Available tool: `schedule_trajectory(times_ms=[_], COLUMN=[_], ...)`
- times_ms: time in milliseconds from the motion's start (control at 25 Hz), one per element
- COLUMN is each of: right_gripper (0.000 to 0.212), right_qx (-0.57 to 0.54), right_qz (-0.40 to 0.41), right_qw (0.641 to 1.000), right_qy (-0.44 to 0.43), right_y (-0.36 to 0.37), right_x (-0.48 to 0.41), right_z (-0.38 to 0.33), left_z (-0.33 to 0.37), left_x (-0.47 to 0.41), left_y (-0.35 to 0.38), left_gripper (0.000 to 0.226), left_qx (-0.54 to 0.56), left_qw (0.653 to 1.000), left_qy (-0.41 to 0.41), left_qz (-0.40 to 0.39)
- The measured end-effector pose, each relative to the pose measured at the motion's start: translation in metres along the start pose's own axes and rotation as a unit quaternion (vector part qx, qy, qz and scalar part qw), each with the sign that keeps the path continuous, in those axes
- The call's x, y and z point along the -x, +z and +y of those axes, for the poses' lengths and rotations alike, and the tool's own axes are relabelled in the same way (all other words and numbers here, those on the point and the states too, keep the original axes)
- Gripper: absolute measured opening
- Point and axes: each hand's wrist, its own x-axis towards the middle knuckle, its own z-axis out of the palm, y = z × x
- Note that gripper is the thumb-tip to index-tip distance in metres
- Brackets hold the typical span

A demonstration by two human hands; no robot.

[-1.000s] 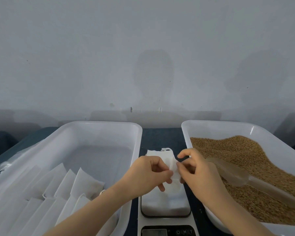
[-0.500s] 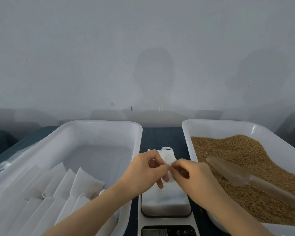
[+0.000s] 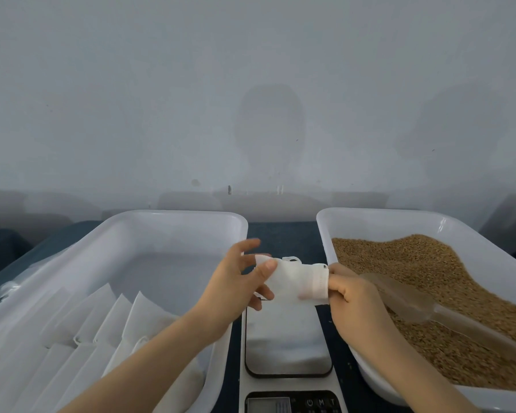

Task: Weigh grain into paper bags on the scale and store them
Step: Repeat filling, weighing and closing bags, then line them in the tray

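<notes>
A small white paper bag (image 3: 292, 281) is held in the air above the kitchen scale (image 3: 286, 347). My left hand (image 3: 236, 284) pinches its left end with the thumb on top, the other fingers spread. My right hand (image 3: 349, 296) grips the bag's right end, with fingers inside the mouth. The scale's steel platform carries nothing. Brown grain (image 3: 435, 293) fills the white tub (image 3: 370, 216) on the right, and a clear plastic scoop (image 3: 414, 302) lies on the grain.
A white tub (image 3: 173, 217) on the left holds several flat white bags (image 3: 108, 323) in its near half. The scale's display (image 3: 268, 405) is at the bottom edge. A grey wall stands close behind the dark blue tabletop (image 3: 283, 234).
The bag lay on the scale platform with both hands working at its top. Now it is lifted off, turned sideways and stretched between my two hands.
</notes>
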Motion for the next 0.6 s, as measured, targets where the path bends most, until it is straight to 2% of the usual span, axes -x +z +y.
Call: schedule_trajectory(times_ms=[80,160,480,600], right_gripper=[0.031,0.020,0.012,0.010], right_qx=[0.001,0.001,-0.082,-0.090], right_qz=[0.003,-0.002,0.004,0.014], right_qw=[1.000,1.000,0.993,0.991], right_qy=[-0.006,-0.003,0.090,0.095], right_y=[0.000,0.000,-0.012,-0.013], right_x=[0.000,0.000,0.001,0.001], right_z=[0.000,-0.001,-0.008,-0.009], left_z=[-0.001,-0.003,-0.006,-0.007], left_x=[0.000,0.000,-0.003,-0.004], left_y=[0.001,0.002,0.001,0.000], left_gripper=[0.013,0.008,0.028,0.028], left_qx=[-0.022,-0.038,-0.014,-0.047], left_qw=[1.000,0.999,0.999,0.992], left_qy=[0.004,0.009,0.006,0.036], left_qz=[-0.001,0.008,0.051,0.112])
